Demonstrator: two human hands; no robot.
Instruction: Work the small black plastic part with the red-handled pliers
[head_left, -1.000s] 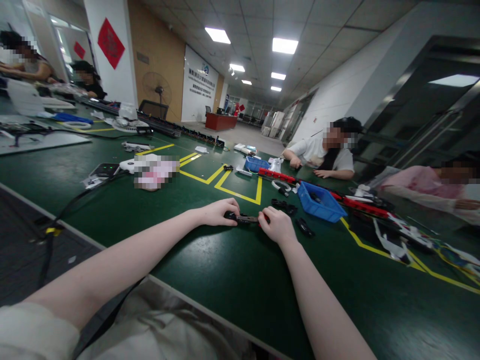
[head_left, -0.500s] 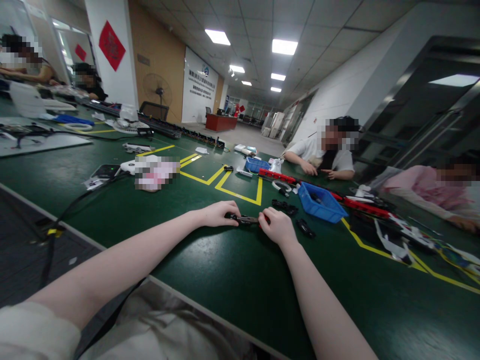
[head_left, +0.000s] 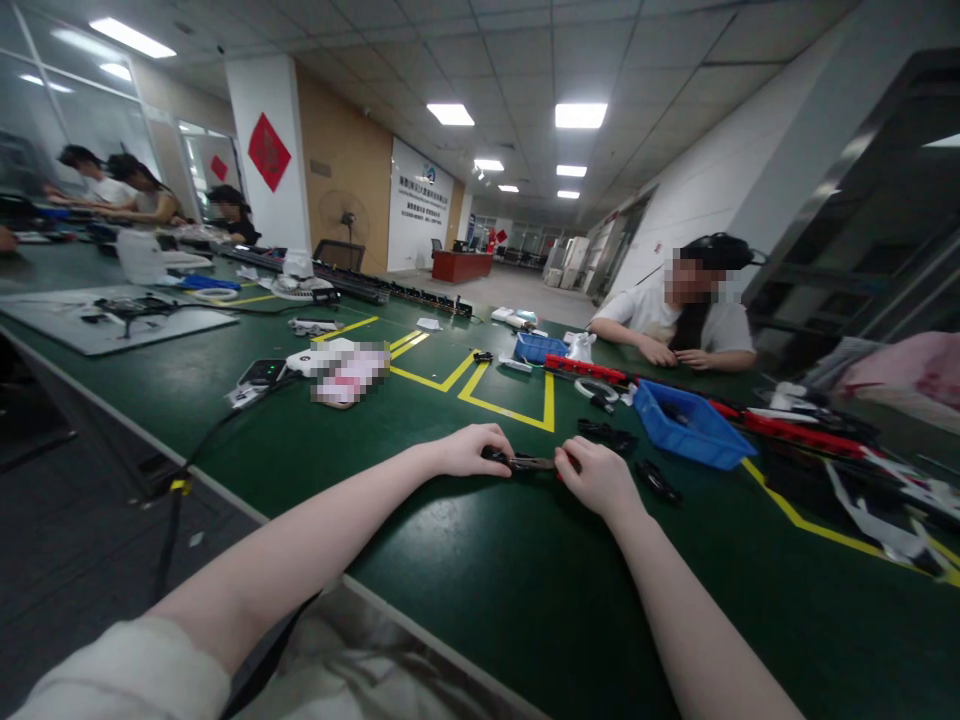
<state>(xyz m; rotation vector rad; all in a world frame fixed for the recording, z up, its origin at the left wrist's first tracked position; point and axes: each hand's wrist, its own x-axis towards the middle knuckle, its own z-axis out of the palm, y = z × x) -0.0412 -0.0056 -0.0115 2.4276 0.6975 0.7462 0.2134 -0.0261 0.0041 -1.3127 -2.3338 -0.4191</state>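
Near the middle of the green table (head_left: 480,560), my left hand (head_left: 480,450) is closed on a small black part (head_left: 498,457). My right hand (head_left: 592,474) is closed round the red handle of a metal tool that looks like pliers (head_left: 534,463). The tool's jaws reach left and meet the black part between my hands. Just beyond and to the right of my right hand lie black pieces (head_left: 606,434) and another black piece (head_left: 658,481). A blue bin (head_left: 691,425) with dark items inside stands further right.
A phone (head_left: 351,376) and a black cable (head_left: 217,424) lie to the left. Yellow tape (head_left: 510,412) marks the table ahead. Red strips (head_left: 585,369) run along the right, and across the table sits a person in white (head_left: 720,335).
The whole view has swung left, so the scene sits further right and lower. Both hands keep their holds on the black part and the tool, with little visible change between them.
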